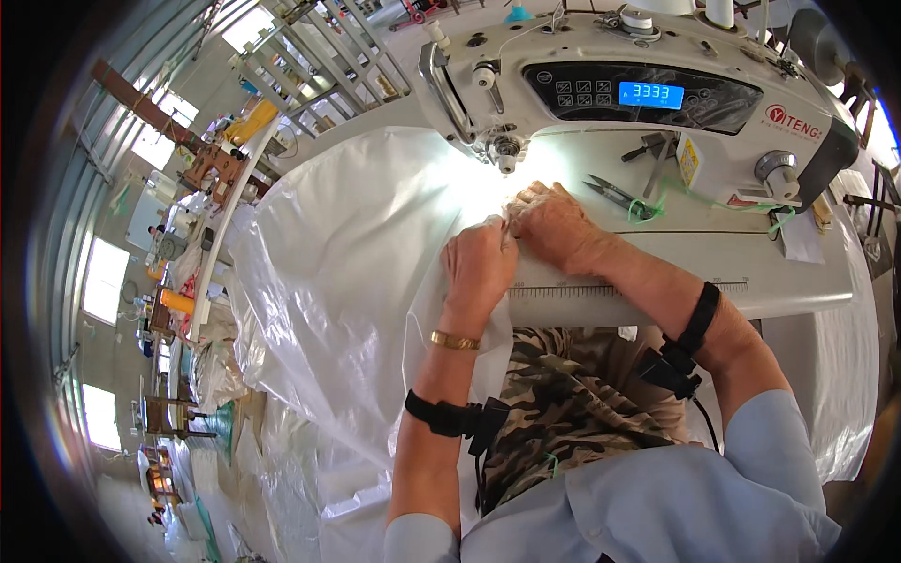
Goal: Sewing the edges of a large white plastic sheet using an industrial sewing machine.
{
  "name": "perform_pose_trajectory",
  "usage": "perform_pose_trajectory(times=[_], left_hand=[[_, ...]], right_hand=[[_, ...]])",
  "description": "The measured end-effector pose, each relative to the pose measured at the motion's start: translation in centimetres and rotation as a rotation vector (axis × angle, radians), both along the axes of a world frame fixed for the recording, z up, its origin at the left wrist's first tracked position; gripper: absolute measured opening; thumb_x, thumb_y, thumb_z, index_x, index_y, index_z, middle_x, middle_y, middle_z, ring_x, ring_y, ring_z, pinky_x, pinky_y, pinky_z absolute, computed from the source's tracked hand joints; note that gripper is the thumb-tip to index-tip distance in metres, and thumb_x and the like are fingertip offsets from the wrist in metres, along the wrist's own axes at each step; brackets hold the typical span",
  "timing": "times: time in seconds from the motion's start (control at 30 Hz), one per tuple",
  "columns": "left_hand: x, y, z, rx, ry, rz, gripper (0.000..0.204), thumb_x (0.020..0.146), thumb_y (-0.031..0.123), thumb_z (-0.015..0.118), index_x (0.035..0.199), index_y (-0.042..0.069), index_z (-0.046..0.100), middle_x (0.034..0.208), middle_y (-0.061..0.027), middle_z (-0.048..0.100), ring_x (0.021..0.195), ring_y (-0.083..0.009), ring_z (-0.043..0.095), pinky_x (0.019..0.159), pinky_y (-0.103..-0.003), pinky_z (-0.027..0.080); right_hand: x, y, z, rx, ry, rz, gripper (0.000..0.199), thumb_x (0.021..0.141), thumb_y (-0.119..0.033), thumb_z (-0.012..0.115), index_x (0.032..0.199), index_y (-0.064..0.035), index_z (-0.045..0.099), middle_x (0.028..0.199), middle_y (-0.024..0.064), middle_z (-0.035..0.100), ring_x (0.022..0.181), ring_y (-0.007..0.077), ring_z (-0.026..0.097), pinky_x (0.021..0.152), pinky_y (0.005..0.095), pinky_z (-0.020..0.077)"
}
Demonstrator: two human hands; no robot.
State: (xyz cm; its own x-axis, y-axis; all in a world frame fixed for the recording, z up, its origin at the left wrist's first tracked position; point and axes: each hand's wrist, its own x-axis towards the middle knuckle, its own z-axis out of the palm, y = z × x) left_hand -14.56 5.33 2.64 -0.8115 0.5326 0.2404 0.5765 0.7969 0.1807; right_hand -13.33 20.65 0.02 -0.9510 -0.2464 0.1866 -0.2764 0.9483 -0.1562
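A glossy white plastic sheet (328, 253) spreads over the left of the sewing table and hangs down beside my lap. My left hand (479, 263) is closed on its right edge, knuckles up. Right against it, my right hand (558, 225) has its fingers curled down on the same edge; the fingertips are hidden. Both hands are just in front of the needle area of a white sewing machine (507, 80), where a bright lamp washes out detail. Thread snips (615, 195) lie on the table to the right of my right hand, near green thread (648, 208).
The machine's arm with its lit display (650, 95) spans the back. A printed ruler (582, 290) runs along the front of the table (798, 293). Thread spools (638, 21) stand on top. A metal rack (319, 61) and cluttered benches are at the far left.
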Motion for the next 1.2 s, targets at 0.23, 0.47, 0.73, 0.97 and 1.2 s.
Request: perform_pose_trajectory(times=[0.23, 0.47, 0.73, 0.97, 1.2], left_hand=[[7.9, -7.6, -1.8, 0.201, 0.305, -0.085, 0.044, 0.097, 0.022, 0.056, 0.134, -0.002, 0.052, 0.133, -0.0212, 0.056, 0.124, -0.0341, 0.053, 0.103, -0.043, 0.041], [-0.1, -14.9, -4.7, 0.175, 0.348, -0.098, 0.042, 0.1, 0.025, 0.05, 0.133, 0.0, 0.054, 0.138, -0.0142, 0.056, 0.133, -0.028, 0.047, 0.114, -0.041, 0.031], [-2.4, -16.6, -4.4, 0.226, 0.219, -0.242, 0.038, 0.097, 0.018, 0.056, 0.132, 0.004, 0.057, 0.137, -0.0108, 0.057, 0.135, -0.0243, 0.046, 0.115, -0.039, 0.03], [-2.0, -16.5, -4.2, 0.228, 0.203, -0.225, 0.038, 0.098, 0.014, 0.051, 0.134, 0.003, 0.054, 0.139, -0.0111, 0.056, 0.135, -0.0239, 0.045, 0.116, -0.039, 0.029], [-1.9, -15.7, -4.0, 0.24, 0.18, -0.212, 0.039, 0.097, 0.014, 0.052, 0.135, 0.004, 0.054, 0.14, -0.0106, 0.055, 0.136, -0.0236, 0.044, 0.117, -0.039, 0.028]], right_hand=[[0.3, 1.2, -0.6, -0.104, 0.182, 0.009, 0.022, 0.086, -0.014, 0.055, 0.105, -0.0061, 0.065, 0.103, 0.0122, 0.067, 0.11, 0.0279, 0.059, 0.1, 0.0466, 0.0407], [2.6, 0.0, -0.7, -0.136, 0.254, 0.027, 0.027, 0.092, -0.017, 0.054, 0.114, -0.0013, 0.061, 0.1, 0.0155, 0.066, 0.1, 0.0299, 0.06, 0.089, 0.0427, 0.0457], [14.7, -9.1, -5.2, -0.737, -0.014, 0.087, 0.028, 0.09, -0.031, 0.064, 0.092, -0.0037, 0.068, 0.082, 0.015, 0.069, 0.08, 0.0349, 0.065, 0.078, 0.0424, 0.0518], [14.5, -17.8, -13.0, -1.055, -0.487, -0.253, 0.043, 0.088, -0.042, 0.06, 0.096, 0.0003, 0.067, 0.084, 0.0202, 0.068, 0.088, 0.0382, 0.066, 0.082, 0.044, 0.0501], [15.0, -16.2, -16.7, -1.107, -0.692, -0.313, 0.045, 0.093, -0.036, 0.058, 0.118, 0.0007, 0.062, 0.105, 0.0191, 0.069, 0.101, 0.0315, 0.065, 0.091, 0.0383, 0.0486]])
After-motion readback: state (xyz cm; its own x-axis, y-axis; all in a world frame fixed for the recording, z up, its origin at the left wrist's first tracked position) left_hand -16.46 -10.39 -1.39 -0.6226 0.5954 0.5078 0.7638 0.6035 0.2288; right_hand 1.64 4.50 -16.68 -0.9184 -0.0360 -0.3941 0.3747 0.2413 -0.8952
